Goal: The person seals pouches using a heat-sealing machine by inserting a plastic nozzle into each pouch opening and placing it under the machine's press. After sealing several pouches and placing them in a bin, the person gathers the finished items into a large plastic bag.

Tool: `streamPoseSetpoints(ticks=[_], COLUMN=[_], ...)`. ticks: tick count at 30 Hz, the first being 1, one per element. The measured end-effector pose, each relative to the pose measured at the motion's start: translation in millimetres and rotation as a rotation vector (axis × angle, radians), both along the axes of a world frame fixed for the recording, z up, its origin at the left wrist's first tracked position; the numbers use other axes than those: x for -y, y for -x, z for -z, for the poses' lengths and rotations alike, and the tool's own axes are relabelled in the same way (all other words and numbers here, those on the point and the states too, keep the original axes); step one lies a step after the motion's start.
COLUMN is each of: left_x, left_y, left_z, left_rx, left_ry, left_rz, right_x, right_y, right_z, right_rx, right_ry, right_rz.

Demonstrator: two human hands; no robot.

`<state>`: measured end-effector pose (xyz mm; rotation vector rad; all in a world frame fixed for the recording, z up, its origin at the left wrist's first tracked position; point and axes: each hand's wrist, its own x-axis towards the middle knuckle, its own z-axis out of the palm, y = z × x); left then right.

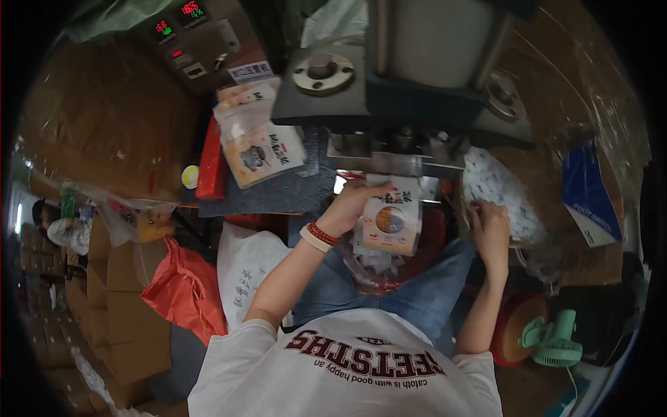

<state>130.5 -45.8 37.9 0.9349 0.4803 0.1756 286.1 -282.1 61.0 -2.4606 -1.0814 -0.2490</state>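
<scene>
Holding pouch (390,221) upright under press (410,149), left hand (354,205) fingers clamped on its edge, presumably for sealing. Right hand (490,226) resting in bag of white packets (497,187) just beyond; finger state indiscernible. Finished pouches (260,149) stacked far left.

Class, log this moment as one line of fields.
left hand: holds printed pouch | right hand: in box of white packets | sealing machine: above pouch

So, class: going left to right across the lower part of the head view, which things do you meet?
Orange bag → white bag with writing → left hand → printed pouch → right hand → green fan.
</scene>
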Motion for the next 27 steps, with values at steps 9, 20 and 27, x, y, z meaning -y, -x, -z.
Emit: streamPoseSetpoints(ticks=[9,20,27], left_x=[-85,-49,-54], left_y=[103,147,152], left_z=[47,30,32], left_rx=[-0.798,-0.258,-0.141], left_ry=[-1.987,-1.963,-1.905], left_rz=[-0.2,-0.167,-0.188], right_x=[-12,-11,-8], right_y=[-15,-31,-27], right_z=[7,9,5], right_rx=[-0.027,0.195,0.134], right_ry=[0.145,0.334,0.336], right_rz=[0.066,0.087,0.092])
